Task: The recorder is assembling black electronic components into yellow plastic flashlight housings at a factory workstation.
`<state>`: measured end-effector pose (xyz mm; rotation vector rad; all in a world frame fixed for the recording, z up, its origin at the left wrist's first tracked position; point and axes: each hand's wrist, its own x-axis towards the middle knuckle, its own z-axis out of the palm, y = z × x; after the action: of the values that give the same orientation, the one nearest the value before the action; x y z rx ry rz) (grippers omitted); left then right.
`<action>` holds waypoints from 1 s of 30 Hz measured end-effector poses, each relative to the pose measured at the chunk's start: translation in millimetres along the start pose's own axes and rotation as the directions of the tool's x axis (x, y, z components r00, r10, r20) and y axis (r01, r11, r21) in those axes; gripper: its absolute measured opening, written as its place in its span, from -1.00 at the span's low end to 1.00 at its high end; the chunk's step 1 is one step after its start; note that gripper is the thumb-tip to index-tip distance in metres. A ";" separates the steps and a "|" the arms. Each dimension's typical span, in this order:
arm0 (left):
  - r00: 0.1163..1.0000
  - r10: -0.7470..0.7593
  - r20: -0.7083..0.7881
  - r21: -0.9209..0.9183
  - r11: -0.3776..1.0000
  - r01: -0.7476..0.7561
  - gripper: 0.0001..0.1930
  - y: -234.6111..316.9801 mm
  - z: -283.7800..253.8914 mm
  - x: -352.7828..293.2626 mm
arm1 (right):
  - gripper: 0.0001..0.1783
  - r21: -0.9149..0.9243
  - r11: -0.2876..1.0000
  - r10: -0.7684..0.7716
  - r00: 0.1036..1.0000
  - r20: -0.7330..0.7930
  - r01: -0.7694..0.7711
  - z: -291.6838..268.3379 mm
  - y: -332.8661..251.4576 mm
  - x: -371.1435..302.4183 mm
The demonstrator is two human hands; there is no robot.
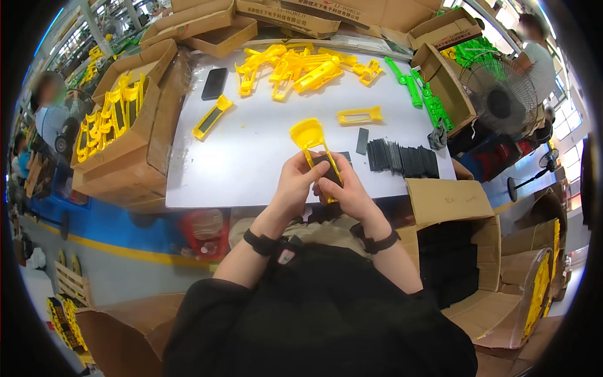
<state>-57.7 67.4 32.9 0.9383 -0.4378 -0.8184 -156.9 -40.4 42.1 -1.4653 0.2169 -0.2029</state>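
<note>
Both of my hands hold a yellow plastic frame (306, 134) above the table's near edge, its wide scooped end pointing away from me. My left hand (293, 181) grips the frame's left side, and my right hand (350, 192) closes round the right side. Between my thumbs a dark rectangular strip (325, 169) lies in the frame's opening; whether it sits fully inside I cannot tell. Just right of my hands, one loose dark strip (362, 141) lies by a row of stacked dark strips (402, 159). Beyond them rests another yellow frame (360, 115) with an open middle.
A heap of yellow parts (292, 66) and green parts (433, 107) occupy the table's far side. At left are a black phone (214, 84), a yellow frame with dark insert (213, 117) and a filled carton (119, 154). An open carton (455, 201) stands at right, near a fan (499, 94).
</note>
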 end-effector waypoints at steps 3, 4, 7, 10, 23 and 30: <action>0.997 0.042 -0.062 -0.133 0.990 -0.050 -0.87 -6.3 8.6 2.7 | -0.33 0.032 0.999 -0.008 1.000 -0.011 0.008 4.5 3.9 -11.8; 0.998 0.046 -0.042 -0.086 0.995 -0.050 -0.85 -10.0 6.6 4.9 | -0.29 0.002 1.000 -0.010 0.999 -0.041 0.010 5.7 3.8 -14.4; 0.997 0.043 -0.069 -0.121 0.991 -0.052 -0.83 -14.4 16.2 4.2 | -0.20 -0.170 0.981 -0.109 0.990 -0.094 0.092 9.9 14.2 -16.0; 0.997 0.047 -0.056 -0.094 0.994 -0.053 -0.83 -19.0 18.6 5.8 | -0.19 -0.420 0.875 -0.326 0.934 -0.142 0.242 8.9 15.1 -12.8; 0.977 -0.067 -0.203 -0.165 0.986 0.033 -0.80 -48.4 32.2 51.8 | 0.00 -0.455 0.865 -0.287 0.953 -0.100 0.213 -37.3 12.3 16.9; 0.962 -0.130 -0.240 -0.210 0.974 0.079 -0.84 -66.7 40.4 68.3 | -0.08 -0.515 0.834 -0.282 0.955 -0.091 0.197 -56.3 24.3 17.6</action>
<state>-69.4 -29.5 -2.3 0.8700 -0.0824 -0.8093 -154.9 -96.8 12.4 -2.0026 0.2274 -0.5040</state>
